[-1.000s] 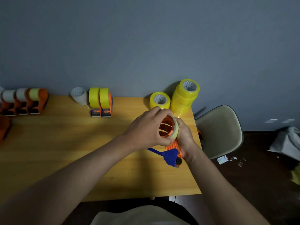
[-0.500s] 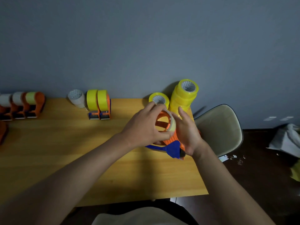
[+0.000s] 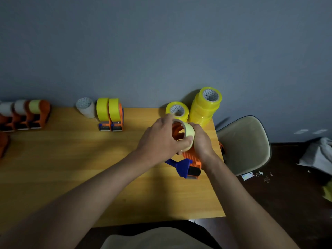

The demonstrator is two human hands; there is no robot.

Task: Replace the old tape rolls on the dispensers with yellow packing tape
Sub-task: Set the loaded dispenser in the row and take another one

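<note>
An orange and blue tape dispenser (image 3: 190, 161) is held over the right part of the wooden table (image 3: 71, 168). A pale, nearly spent old tape roll (image 3: 189, 132) sits at its orange hub. My left hand (image 3: 161, 139) grips that roll from the left, thumb under it. My right hand (image 3: 202, 141) holds the dispenser's body from the right. A single yellow tape roll (image 3: 177, 110) and a stack of yellow rolls (image 3: 206, 106) stand just behind. Two dispensers with yellow tape (image 3: 110, 114) stand at the back middle.
A whitish roll (image 3: 85, 107) stands beside the two loaded dispensers. Several orange dispensers with pale rolls (image 3: 27, 114) line the back left. A beige chair (image 3: 246, 144) stands right of the table. Crumpled cloth (image 3: 318, 155) and scraps lie on the dark floor.
Both hands lifted the dispenser slightly away from me toward the yellow rolls. The old roll has tilted and shifted on the hub under my left hand.
</note>
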